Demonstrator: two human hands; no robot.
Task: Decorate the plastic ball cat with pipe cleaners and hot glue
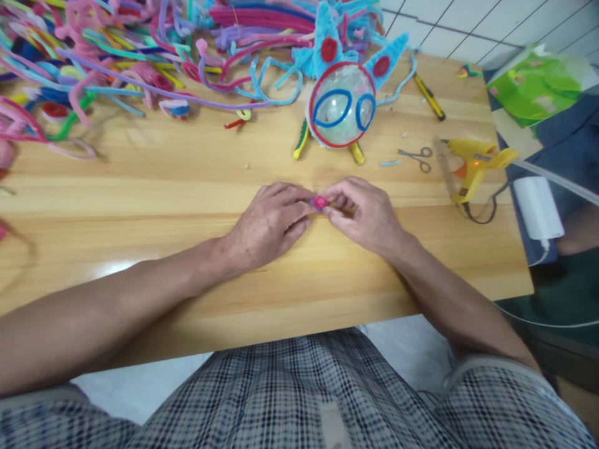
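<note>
Between my hands, just above the tabletop, is a small pink and purple coil (pixel 320 202), fuzzy like pipe cleaner. My left hand (pixel 271 224) pinches its left side with the fingertips. From the right, my right hand (pixel 362 212) grips the other side between thumb and forefinger. Beyond them stands a clear ball-shaped head (pixel 341 115) with a red rim, blue ring eyes and fuzzy blue ears with red spots. Yellow and green handles (pixel 302 138) stick out beneath the head, probably of pliers.
Many coloured pipe cleaners (pixel 140 75) are heaped along the back left. To the right lie scissors (pixel 416 157), a utility knife (pixel 429 96) and a yellow glue gun (pixel 477 165) with its cord. A white power box (pixel 538 206) and a green packet (pixel 538 87) sit beyond the right table edge.
</note>
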